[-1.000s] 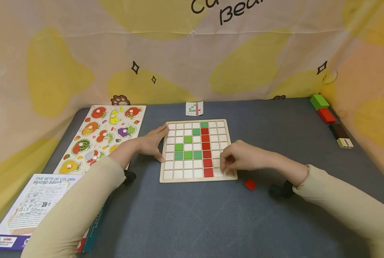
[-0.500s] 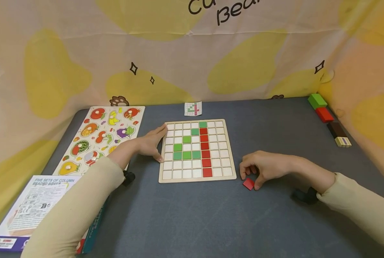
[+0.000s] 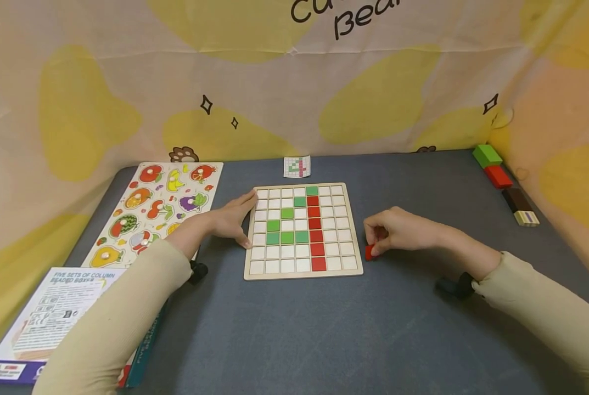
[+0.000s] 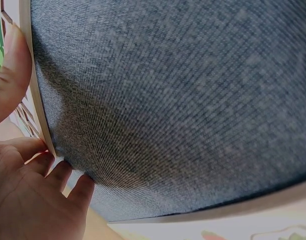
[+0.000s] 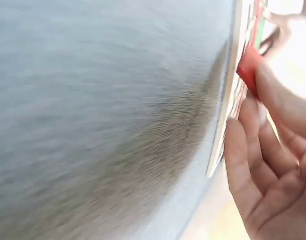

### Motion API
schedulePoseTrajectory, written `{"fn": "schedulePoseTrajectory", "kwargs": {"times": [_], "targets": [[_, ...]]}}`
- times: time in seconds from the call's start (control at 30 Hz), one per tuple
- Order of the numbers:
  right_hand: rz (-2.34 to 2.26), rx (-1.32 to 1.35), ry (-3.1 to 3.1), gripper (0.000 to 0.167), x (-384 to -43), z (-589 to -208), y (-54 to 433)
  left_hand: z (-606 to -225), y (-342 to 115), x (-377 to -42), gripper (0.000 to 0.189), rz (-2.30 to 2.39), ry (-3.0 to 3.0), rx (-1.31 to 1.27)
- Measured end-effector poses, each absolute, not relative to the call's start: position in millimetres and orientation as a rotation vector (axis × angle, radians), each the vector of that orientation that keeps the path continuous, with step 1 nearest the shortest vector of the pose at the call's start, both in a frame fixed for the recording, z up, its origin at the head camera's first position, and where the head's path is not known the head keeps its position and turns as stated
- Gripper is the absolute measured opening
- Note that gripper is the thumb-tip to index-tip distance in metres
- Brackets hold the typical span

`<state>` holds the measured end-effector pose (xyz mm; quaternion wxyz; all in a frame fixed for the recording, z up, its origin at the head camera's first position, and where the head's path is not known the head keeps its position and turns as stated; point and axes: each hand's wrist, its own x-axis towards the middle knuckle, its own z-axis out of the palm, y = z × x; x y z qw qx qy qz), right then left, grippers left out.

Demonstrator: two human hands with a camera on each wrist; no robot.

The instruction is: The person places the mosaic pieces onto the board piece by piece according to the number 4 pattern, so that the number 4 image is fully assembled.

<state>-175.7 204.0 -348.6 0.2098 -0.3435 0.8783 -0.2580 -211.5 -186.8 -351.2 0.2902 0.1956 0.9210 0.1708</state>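
Observation:
A wooden grid board (image 3: 330,252) lies in the middle of the table, its white cells partly covered by green tiles (image 3: 286,213) and a column of red tiles (image 3: 316,236). My left hand (image 3: 229,220) rests at the board's left edge, fingers and thumb spread along the frame (image 4: 37,100). To the right of the board, my right hand (image 3: 397,229) pinches a red square tile (image 3: 369,252) between thumb and fingers. In the right wrist view the same tile (image 5: 249,67) shows at the fingertips, held off the table.
A small pattern card (image 3: 297,167) lies behind the board. At left are a fruit puzzle board (image 3: 151,211) and a printed box (image 3: 52,318). Green (image 3: 487,156), red (image 3: 498,176) and black (image 3: 517,198) blocks stand at the far right.
The right hand moved from the board to the red tile on the table, took it up, and carried it toward the board's right edge. The left hand stayed put.

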Motion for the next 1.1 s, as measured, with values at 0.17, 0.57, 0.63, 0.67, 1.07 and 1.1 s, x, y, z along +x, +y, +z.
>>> {"fn": "schedulePoseTrajectory", "kwargs": {"times": [0.17, 0.57, 0.63, 0.67, 1.07, 1.1], "targets": [[-0.872, -0.872, 2.589, 0.012, -190.1, -347.9, 183.8, -352.0, -185.7, -212.2, 0.12, 0.449, 2.456, 0.534], [-0.836, -0.842, 2.642, 0.006, -198.2, -354.7, 141.1, -352.4, -182.5, -212.4, 0.121, 0.461, 2.459, 0.541], [-0.82, -0.848, 2.63, 0.006, -197.4, -356.9, 139.6, -352.3, -182.4, -212.3, 0.121, 0.463, 2.458, 0.538], [-0.814, -0.854, 2.622, 0.006, -196.9, -357.7, 139.4, -352.4, -182.3, -212.2, 0.121, 0.466, 2.458, 0.537], [-0.774, -0.897, 2.672, 0.007, -193.3, -357.2, 139.3, -352.3, -181.6, -213.0, 0.12, 0.456, 2.463, 0.544], [-0.76, -0.913, 2.686, 0.006, -193.3, -357.6, 138.9, -352.2, -181.9, -212.2, 0.12, 0.455, 2.464, 0.545]]}}
